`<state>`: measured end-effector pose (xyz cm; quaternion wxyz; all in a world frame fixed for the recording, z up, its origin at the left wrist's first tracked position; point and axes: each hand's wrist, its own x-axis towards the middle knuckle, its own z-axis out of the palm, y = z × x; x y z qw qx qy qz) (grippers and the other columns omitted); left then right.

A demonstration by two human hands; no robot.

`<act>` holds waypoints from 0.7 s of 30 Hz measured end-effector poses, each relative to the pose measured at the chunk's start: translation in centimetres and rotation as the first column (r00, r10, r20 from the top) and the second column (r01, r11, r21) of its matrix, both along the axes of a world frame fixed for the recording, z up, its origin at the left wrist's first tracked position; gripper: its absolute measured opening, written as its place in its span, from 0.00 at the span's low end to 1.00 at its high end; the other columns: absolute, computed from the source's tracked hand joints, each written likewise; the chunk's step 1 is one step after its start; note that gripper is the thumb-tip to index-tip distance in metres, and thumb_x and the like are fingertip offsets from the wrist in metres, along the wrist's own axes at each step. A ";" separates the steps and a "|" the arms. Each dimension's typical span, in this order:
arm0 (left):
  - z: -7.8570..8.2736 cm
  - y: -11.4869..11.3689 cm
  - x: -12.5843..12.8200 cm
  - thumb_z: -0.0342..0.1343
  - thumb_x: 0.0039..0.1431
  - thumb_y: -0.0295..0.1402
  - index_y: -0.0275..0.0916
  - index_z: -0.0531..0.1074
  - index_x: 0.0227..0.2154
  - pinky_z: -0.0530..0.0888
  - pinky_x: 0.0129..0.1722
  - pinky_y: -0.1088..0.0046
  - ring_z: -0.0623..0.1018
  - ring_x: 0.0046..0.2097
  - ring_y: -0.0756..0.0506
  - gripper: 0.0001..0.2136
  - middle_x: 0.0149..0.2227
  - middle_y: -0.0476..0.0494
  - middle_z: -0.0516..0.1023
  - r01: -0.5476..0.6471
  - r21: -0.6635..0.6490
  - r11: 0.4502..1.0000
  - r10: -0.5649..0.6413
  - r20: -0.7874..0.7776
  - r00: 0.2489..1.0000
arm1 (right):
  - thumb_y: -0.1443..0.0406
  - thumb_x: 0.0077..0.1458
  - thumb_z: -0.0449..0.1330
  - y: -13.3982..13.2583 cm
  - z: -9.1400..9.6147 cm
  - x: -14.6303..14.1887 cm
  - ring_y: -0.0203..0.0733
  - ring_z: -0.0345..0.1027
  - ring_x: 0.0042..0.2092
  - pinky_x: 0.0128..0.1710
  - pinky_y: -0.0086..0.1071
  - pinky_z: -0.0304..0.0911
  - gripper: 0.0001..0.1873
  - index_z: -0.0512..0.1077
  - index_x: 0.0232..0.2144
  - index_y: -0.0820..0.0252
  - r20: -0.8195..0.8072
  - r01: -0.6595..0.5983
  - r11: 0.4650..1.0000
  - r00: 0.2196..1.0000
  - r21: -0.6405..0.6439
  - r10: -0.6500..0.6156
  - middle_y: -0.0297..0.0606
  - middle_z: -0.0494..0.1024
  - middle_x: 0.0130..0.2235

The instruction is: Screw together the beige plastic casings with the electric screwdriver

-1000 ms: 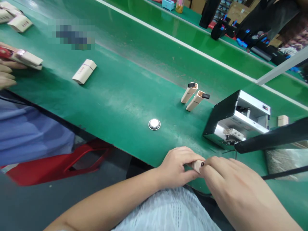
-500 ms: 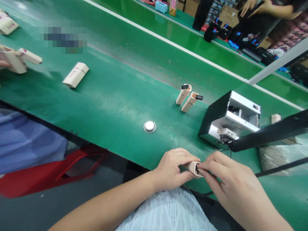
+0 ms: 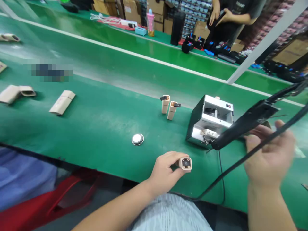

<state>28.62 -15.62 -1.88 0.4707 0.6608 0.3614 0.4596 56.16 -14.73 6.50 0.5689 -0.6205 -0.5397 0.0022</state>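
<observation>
My left hand is closed around a small beige case, its open end turned toward me, at the near edge of the green belt. My right hand has its fingers spread and is blurred by motion, right beside the black electric screwdriver that hangs over the belt; I cannot tell whether it touches it. The screwdriver's tip is close to the small black-and-silver machine. Two more beige cases with black tabs stand upright on the belt beyond my left hand.
A round silver disc lies on the belt. Further beige cases lie to the left. A black cable runs from the screwdriver across the belt edge. Another person stands at the far bench among boxes and black tools.
My right hand has left the beige case and moved up and right to the screwdriver. My left hand now holds the case alone. The view has tilted upward.
</observation>
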 end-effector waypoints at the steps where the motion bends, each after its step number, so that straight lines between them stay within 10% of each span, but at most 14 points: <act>1: 0.2 0.4 0.5 0.71 0.63 0.35 0.43 0.85 0.46 0.81 0.47 0.66 0.87 0.43 0.42 0.09 0.42 0.44 0.90 -0.012 0.004 1.000 0.012 -0.015 1.000 | 0.57 0.61 0.72 0.9 0.1 -0.4 0.53 0.78 0.50 0.49 0.45 0.74 0.41 0.63 0.71 0.54 -0.052 -0.039 0.999 0.998 -0.030 0.037 0.50 0.79 0.53; 8: 0.3 0.9 2.2 0.71 0.62 0.32 0.43 0.85 0.45 0.80 0.44 0.67 0.86 0.43 0.42 0.09 0.43 0.45 0.89 -0.075 -0.042 0.996 0.072 -0.071 0.995 | 0.47 0.69 0.62 2.5 -0.9 -3.4 0.42 0.75 0.32 0.35 0.39 0.76 0.23 0.62 0.56 0.51 -0.418 -0.272 0.962 0.876 -0.019 0.239 0.33 0.75 0.38; 12: -0.2 0.6 1.9 0.71 0.62 0.33 0.43 0.84 0.47 0.80 0.46 0.67 0.85 0.43 0.43 0.11 0.43 0.46 0.89 -0.067 -0.059 0.996 0.064 -0.061 0.996 | 0.38 0.72 0.44 2.2 1.6 -3.7 0.38 0.64 0.24 0.22 0.32 0.64 0.29 0.65 0.58 0.50 -0.531 -0.265 0.963 0.809 0.052 0.251 0.30 0.68 0.30; 17: -0.7 0.8 1.9 0.70 0.63 0.35 0.42 0.84 0.48 0.79 0.46 0.66 0.84 0.43 0.43 0.12 0.43 0.44 0.89 -0.045 -0.019 0.999 0.044 -0.040 0.998 | 0.39 0.71 0.49 4.6 5.2 -5.1 0.43 0.68 0.22 0.20 0.34 0.65 0.29 0.71 0.41 0.58 -0.482 -0.265 0.939 0.807 0.218 0.340 0.34 0.69 0.24; 21: -1.0 0.8 1.9 0.71 0.63 0.34 0.43 0.83 0.49 0.78 0.48 0.66 0.85 0.44 0.42 0.12 0.43 0.45 0.89 -0.047 -0.002 0.999 0.047 -0.032 0.998 | 0.30 0.65 0.48 7.7 4.1 -5.6 0.44 0.65 0.18 0.12 0.35 0.60 0.38 0.71 0.43 0.57 -0.356 -0.312 0.918 0.852 0.245 0.384 0.31 0.70 0.22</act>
